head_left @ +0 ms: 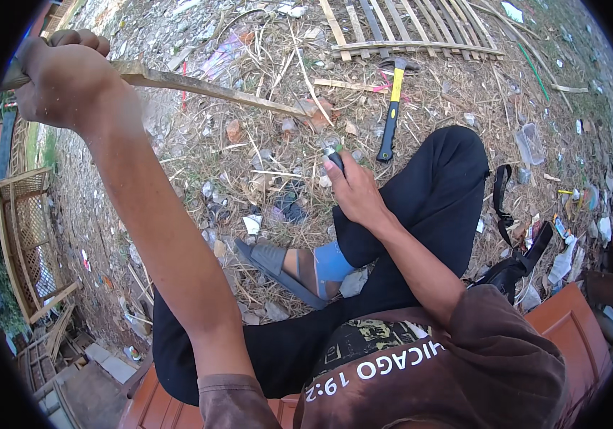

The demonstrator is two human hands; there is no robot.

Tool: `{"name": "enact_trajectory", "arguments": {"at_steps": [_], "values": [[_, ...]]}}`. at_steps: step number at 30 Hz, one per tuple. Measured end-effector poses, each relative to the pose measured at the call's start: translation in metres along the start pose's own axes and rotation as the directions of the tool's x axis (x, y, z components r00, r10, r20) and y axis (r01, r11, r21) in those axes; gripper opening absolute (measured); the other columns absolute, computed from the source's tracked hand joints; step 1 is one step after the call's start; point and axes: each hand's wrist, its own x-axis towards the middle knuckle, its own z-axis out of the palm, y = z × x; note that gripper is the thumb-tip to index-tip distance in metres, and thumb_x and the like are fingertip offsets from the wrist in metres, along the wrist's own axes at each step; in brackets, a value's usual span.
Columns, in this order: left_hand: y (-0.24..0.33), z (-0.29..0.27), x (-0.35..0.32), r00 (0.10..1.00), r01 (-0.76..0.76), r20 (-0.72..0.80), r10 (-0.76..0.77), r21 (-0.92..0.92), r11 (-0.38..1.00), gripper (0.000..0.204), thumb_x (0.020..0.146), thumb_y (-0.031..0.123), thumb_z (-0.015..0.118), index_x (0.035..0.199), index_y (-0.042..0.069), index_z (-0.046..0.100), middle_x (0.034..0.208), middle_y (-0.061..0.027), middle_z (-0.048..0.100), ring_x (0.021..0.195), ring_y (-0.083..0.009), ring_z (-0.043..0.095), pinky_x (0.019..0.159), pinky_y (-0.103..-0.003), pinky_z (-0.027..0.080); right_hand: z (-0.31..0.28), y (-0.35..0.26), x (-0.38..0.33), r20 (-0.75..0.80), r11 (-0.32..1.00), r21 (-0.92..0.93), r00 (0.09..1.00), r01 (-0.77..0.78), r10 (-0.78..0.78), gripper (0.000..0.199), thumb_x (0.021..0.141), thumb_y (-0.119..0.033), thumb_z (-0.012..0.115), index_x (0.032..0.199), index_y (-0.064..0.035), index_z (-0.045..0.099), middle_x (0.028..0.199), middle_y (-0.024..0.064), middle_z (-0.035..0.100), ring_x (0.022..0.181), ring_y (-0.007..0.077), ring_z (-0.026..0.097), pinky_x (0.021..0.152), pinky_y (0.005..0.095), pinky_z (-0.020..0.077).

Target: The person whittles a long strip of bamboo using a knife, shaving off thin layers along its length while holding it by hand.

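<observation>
Wooden strip [221, 92] passes through the left grip [67, 80] (a clenched fist), slanting rightward.

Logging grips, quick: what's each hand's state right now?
Left hand: closed, holding a wooden stick.
Right hand: closed, holding a dark-handled tool.

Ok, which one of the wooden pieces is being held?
The long strip, held in the left grip; the short slat left of the hammer and the slatted frame above it in the picture lie on the ground, untouched.
</observation>
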Motion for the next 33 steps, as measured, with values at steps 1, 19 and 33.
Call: {"name": "enact_trajectory", "arguments": {"at_steps": [1, 19, 33], "values": [[0.001, -0.003, 0.0, 0.999, -0.03, 0.028, 0.032, -0.057, 0.998, 0.02, 0.099, 0.015, 0.04, 0.085, 0.002, 0.031, 0.061, -0.0052, 0.037, 0.049, -0.0139, 0.033, 0.047, -0.033, 0.029, -0.001, -0.01, 0.0, -0.009, 0.998, 0.041, 0.999, 0.041, -0.04, 0.037, 0.099, -0.037, 0.044, 0.103, 0.0003, 0.049, 0.079, 0.0291, 0.062, 0.075, 0.049, 0.06, 0.068, 0.0552, 0.0445], [0.005, -0.024, -0.009, 0.98, 0.049, -0.197, -0.041, 0.037, 0.998, 0.022, 0.098, 0.016, 0.037, 0.081, 0.003, 0.033, 0.066, -0.0042, 0.036, 0.052, -0.0141, 0.032, 0.047, -0.032, 0.03, 0.026, 0.056, 0.015, -0.023, 0.983, -0.142, 0.993, -0.114, 0.112, 0.032, 0.098, -0.031, 0.047, 0.101, 0.0014, 0.047, 0.073, 0.0292, 0.061, 0.072, 0.0497, 0.06, 0.066, 0.0556, 0.0438], [-0.009, -0.022, 0.009, 0.978, 0.119, -0.187, -0.093, 0.134, 0.984, 0.027, 0.101, 0.023, 0.038, 0.091, -0.003, 0.041, 0.068, -0.0079, 0.049, 0.055, -0.0162, 0.048, 0.05, -0.03, 0.044, 0.023, 0.047, 0.001, -0.006, 0.991, -0.059, 0.993, -0.119, 0.119, 0.033, 0.098, -0.031, 0.046, 0.105, 0.0009, 0.047, 0.076, 0.0311, 0.061, 0.075, 0.0508, 0.059, 0.068, 0.0571, 0.0433]]}}
